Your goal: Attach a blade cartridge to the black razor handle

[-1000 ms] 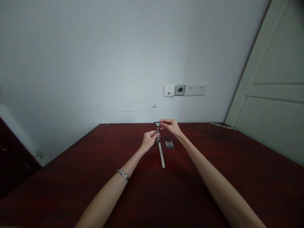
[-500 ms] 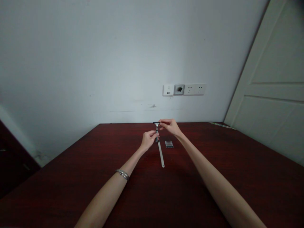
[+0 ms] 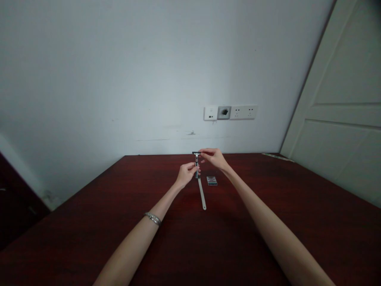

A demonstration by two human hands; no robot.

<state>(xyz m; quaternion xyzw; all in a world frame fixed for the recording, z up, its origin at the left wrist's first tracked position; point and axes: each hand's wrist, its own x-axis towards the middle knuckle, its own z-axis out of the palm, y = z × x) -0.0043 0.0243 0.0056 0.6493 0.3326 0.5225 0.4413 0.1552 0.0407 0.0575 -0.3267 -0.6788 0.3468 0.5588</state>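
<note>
My left hand is closed around the handle of a razor, which it holds upright with the T-shaped head at the top. The razor's dark head is pinched at its right end between the thumb and fingertips of my right hand. Below the left hand a long pale strip with a small hole at its near end lies on the table; its far end is hidden behind the fingers. A small clear flat case rests to the right of the strip.
The dark red wooden table reaches back to a white wall. Several sockets and switches sit on the wall above it. A thin printed strip lies at the back right edge, near a pale panelled door.
Both hands keep their hold on the razor. The razor's head and the right hand have risen very slightly.
</note>
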